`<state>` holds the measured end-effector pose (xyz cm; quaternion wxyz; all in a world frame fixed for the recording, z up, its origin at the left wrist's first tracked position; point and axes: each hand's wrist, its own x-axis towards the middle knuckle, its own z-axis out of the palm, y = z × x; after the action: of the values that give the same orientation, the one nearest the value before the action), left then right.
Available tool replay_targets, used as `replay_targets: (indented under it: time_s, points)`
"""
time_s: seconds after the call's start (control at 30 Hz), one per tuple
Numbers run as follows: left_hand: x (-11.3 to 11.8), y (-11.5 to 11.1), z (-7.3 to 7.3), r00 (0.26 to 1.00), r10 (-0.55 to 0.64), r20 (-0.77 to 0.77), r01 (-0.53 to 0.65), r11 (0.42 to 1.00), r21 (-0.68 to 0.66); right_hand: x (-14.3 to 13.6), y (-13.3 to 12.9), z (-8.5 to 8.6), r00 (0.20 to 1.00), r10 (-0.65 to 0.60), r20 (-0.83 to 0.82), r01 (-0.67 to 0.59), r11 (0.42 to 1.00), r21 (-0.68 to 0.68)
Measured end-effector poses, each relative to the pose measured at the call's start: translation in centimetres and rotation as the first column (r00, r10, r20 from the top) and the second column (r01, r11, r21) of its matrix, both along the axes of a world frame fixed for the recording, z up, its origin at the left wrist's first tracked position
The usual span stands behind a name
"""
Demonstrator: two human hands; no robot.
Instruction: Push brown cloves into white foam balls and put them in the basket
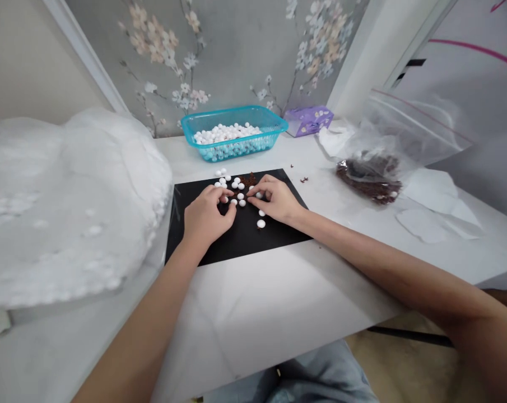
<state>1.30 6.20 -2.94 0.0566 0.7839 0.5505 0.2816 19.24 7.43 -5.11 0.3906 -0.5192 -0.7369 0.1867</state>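
Several small white balls (241, 196), smooth and slightly flattened, lie on a black mat (236, 240), with some dark reddish-brown bits (248, 180) among them. My left hand (207, 215) rests over the mat's left part, its thumb and forefinger curved with a gap between the tips, close to a few balls. From the right, my right hand (280, 200) reaches to the same cluster. Its thumb and forefinger tips come close together; whatever they pinch, if anything, is too small to make out. One white ball (261, 224) sits apart, below the right hand.
Behind the mat stands a turquoise basket (236, 152) of white balls. A purple tissue pack (310, 120) is beside it. A clear zip bag (371, 176) of brown bits lies right, near white paper (440, 198). A large translucent bag (77, 207) of white balls fills the left.
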Motion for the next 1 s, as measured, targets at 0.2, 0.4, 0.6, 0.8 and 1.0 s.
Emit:
replay_targets:
  time_s: [0.2, 0.4, 0.6, 0.8, 1.0]
  points:
    - [0.1, 0.0, -0.3, 0.992, 0.012, -0.125, -0.014, 1.000, -0.013, 0.0, 0.3, 0.0, 0.999, -0.030, 0.017, 0.031, 0.998, -0.062]
    - [0.1, 0.0, -0.3, 0.988, -0.013, -0.152, 0.012, 1.000, -0.008, 0.1, 0.6, 0.1, 0.999, -0.039, 0.033, 0.043, 0.993, -0.107]
    - [0.1, 0.0, -0.4, 0.991, -0.050, -0.128, 0.050, 0.999, -0.007, 0.2, 0.8, -0.1, 0.998, -0.025, -0.056, 0.019, 0.995, -0.095]
    - [0.2, -0.4, 0.1, 0.996, -0.081, -0.040, 0.083, 0.996, 0.038, 0.2, 0.2, 0.5, 0.919, -0.064, -0.390, -0.034, 0.970, -0.241]
    - [0.3, -0.7, 0.2, 0.946, -0.319, -0.056, 0.319, 0.948, -0.020, 1.1, -0.7, 2.0, 0.865, 0.036, -0.501, -0.261, 0.884, -0.387]
